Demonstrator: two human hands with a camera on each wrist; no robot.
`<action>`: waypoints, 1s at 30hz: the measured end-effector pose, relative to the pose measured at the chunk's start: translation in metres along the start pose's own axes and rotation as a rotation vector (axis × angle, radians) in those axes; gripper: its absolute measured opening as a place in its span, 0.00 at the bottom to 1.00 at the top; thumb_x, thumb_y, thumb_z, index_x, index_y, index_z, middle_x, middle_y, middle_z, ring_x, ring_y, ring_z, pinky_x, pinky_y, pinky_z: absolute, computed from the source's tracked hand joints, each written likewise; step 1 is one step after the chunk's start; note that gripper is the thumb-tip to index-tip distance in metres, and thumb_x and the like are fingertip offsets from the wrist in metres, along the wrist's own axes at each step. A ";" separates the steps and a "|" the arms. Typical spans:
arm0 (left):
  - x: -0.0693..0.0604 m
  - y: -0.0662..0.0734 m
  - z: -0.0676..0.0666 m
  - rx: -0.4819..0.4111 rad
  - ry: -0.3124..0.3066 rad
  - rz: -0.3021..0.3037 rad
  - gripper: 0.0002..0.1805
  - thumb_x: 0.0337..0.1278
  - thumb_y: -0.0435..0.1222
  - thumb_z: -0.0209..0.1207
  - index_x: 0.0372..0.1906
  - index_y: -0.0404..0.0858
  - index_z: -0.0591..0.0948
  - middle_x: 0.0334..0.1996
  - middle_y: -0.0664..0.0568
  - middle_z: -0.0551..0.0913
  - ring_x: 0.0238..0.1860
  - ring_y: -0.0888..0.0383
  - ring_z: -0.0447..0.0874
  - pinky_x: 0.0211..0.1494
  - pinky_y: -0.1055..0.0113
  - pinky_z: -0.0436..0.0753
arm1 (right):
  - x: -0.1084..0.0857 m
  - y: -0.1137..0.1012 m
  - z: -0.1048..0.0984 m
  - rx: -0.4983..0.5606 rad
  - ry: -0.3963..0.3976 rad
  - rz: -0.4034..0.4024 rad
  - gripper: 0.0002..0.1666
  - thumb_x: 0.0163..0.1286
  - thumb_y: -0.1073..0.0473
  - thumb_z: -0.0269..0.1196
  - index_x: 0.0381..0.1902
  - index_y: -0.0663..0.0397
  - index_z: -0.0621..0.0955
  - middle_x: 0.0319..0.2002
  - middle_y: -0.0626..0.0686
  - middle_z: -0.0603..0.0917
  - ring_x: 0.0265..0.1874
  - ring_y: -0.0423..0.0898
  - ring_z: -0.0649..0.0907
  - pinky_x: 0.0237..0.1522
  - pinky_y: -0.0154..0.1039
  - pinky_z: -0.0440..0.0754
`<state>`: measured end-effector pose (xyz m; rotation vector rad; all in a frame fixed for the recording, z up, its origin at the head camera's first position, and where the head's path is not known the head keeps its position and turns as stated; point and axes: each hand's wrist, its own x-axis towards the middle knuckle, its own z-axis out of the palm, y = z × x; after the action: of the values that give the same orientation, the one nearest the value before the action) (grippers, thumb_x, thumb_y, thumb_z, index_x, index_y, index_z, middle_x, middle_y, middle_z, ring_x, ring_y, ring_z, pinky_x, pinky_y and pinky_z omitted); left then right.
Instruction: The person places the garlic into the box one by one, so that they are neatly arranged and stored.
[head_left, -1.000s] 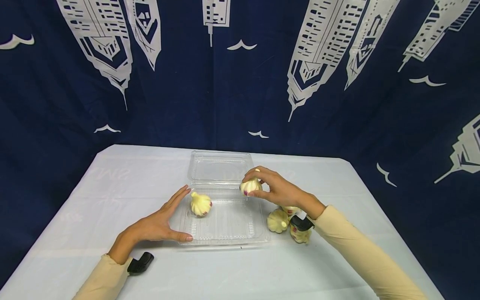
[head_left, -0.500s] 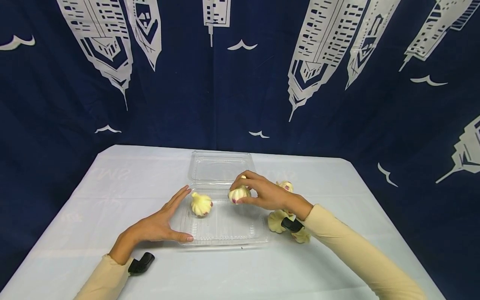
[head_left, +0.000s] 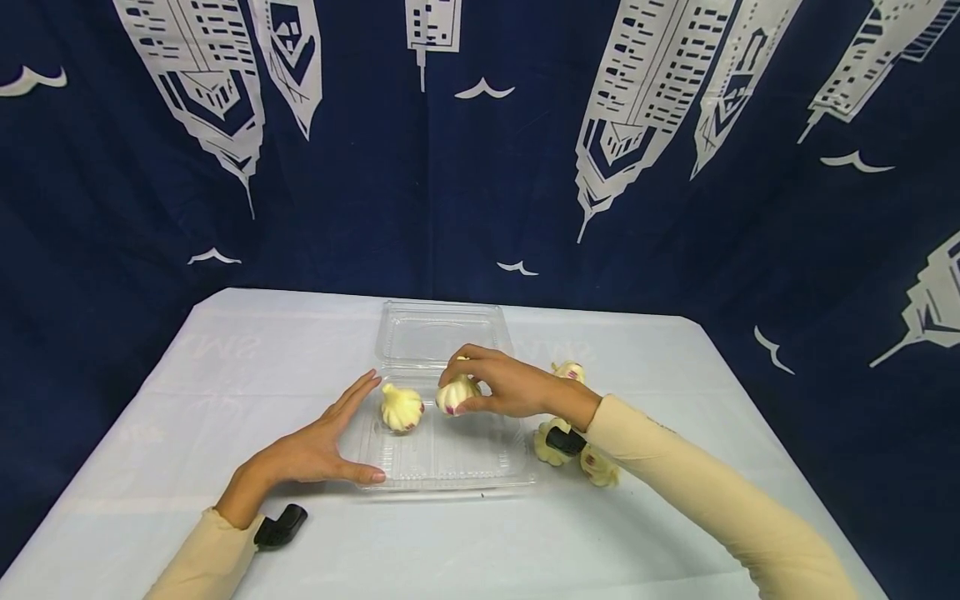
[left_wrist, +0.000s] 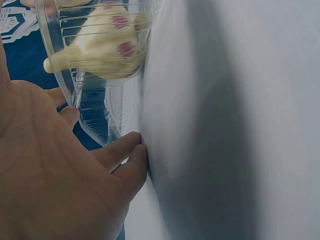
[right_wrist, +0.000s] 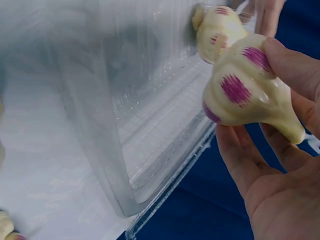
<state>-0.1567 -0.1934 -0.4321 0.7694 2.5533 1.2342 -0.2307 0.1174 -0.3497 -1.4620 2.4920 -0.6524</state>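
Observation:
A clear plastic box point(head_left: 465, 454) lies open on the table, its lid folded back. One garlic bulb point(head_left: 402, 409) sits in its left part, seen through the wall as a garlic bulb point(left_wrist: 107, 42) in the left wrist view. My left hand point(head_left: 307, 450) rests beside the box's left side, fingers and thumb spread. Over the box, my right hand point(head_left: 506, 385) pinches a second garlic bulb point(head_left: 456, 394) between thumb and fingers. In the right wrist view this held bulb point(right_wrist: 247, 85) shows purple patches, with the fingers around its neck side.
To the right of the box lie several more bulbs: one garlic bulb point(head_left: 570, 372) farther back, another bulb point(head_left: 600, 467) nearer, partly behind the right sleeve. The lid point(head_left: 442, 333) lies behind the box. A dark blue printed cloth point(head_left: 480, 183) hangs behind the table point(head_left: 375, 546).
My right hand has moved left over the box with its bulb, toward the bulb inside. A bulb at the back right has come into view. My left hand has stayed in place.

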 end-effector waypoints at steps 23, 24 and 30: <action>0.000 0.000 0.000 -0.009 -0.005 0.006 0.71 0.41 0.53 0.77 0.81 0.46 0.39 0.82 0.46 0.33 0.80 0.34 0.34 0.71 0.26 0.49 | 0.031 0.000 0.017 -0.173 -0.123 0.086 0.22 0.65 0.55 0.72 0.56 0.49 0.82 0.57 0.52 0.77 0.59 0.49 0.75 0.63 0.42 0.75; 0.000 0.000 -0.001 -0.010 -0.004 0.004 0.71 0.41 0.53 0.77 0.81 0.46 0.39 0.82 0.46 0.33 0.80 0.34 0.34 0.71 0.26 0.49 | 0.032 -0.001 0.017 -0.175 -0.126 0.087 0.22 0.65 0.55 0.71 0.56 0.50 0.82 0.58 0.52 0.77 0.60 0.49 0.75 0.64 0.43 0.75; -0.001 -0.001 0.000 0.008 0.000 -0.011 0.71 0.42 0.56 0.77 0.82 0.46 0.39 0.82 0.46 0.33 0.80 0.34 0.35 0.72 0.27 0.50 | 0.033 0.000 0.017 -0.178 -0.135 0.089 0.22 0.67 0.59 0.69 0.58 0.53 0.80 0.60 0.52 0.77 0.60 0.48 0.76 0.65 0.42 0.75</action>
<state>-0.1559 -0.1943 -0.4326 0.7559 2.5608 1.2218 -0.2416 0.0842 -0.3624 -1.3911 2.5461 -0.3122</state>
